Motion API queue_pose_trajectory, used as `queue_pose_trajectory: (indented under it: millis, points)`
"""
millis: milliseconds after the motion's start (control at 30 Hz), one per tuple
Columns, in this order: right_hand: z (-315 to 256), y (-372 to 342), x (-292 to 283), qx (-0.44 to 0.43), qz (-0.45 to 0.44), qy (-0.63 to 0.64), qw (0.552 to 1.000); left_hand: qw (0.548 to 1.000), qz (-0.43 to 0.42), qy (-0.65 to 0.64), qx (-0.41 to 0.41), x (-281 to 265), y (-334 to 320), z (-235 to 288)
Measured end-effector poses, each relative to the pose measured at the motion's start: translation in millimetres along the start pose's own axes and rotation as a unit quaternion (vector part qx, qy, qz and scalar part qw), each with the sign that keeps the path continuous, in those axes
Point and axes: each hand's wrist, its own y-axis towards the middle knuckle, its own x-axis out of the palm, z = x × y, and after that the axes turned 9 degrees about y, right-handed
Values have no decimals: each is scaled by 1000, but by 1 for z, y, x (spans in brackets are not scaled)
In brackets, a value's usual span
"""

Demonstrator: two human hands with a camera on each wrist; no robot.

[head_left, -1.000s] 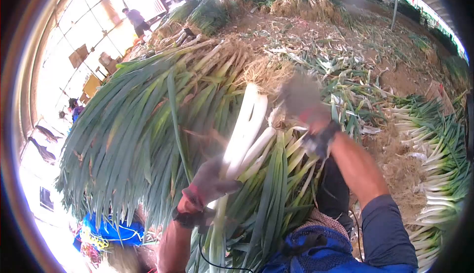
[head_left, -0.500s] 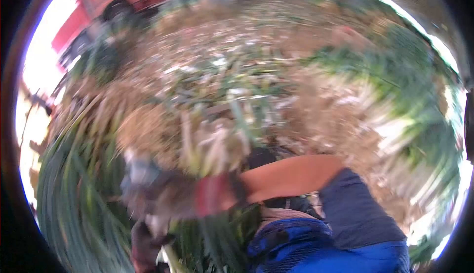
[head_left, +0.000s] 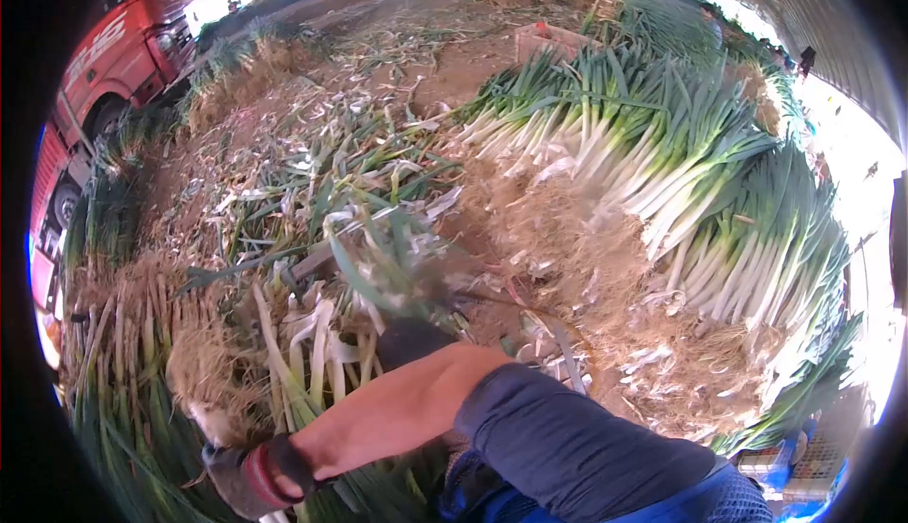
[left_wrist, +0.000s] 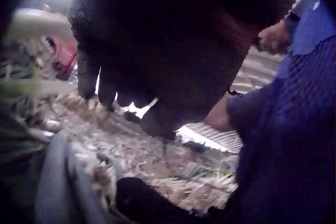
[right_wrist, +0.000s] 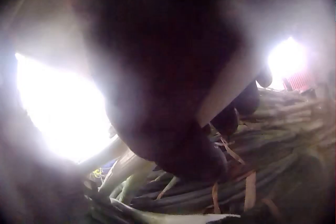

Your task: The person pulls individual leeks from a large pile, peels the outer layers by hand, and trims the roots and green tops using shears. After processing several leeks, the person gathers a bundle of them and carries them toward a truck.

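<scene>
My gloved right hand (head_left: 241,480) is low at the left of the head view, by the white base of a leek (head_left: 213,419) with a mass of dry roots above it. In the right wrist view, the dark right hand (right_wrist: 157,77) grips a pale leek stalk (right_wrist: 226,90) between thumb and fingers. The left hand (left_wrist: 152,61) is a dark shape in the left wrist view, its fingers hanging down with light between them. Blurred pale stalks (left_wrist: 39,24) overlap its far side. Out of the head view, the left hand is hidden there.
Untrimmed leeks (head_left: 123,409) are heaped at the left. Cleaned leeks (head_left: 624,135) lie in a long row on the right. Leaf scraps (head_left: 312,192) and roots cover the ground between. A red truck (head_left: 118,50) stands at the back left, a crate (head_left: 549,41) farther back.
The head view has swung right, bringing the row of cleaned leeks toward the middle. My right arm has swung across to the lower left. My left hand, earlier gripping leeks, has left the head view.
</scene>
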Motion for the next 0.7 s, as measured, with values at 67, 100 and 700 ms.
queue_pose_trajectory:
  millis: [67, 100, 700]
  points:
    - [3, -9, -3, -12, 145, -19, 989, 999, -25, -17, 13, 16, 21, 15]
    - [6, -12, -1, -18, 217, -32, 975, 999, -38, -24, 14, 23, 30, 20]
    - [28, -486, -491, 623, 121, -365, 681, 990, -126, -58, -1, 69, 106, 34]
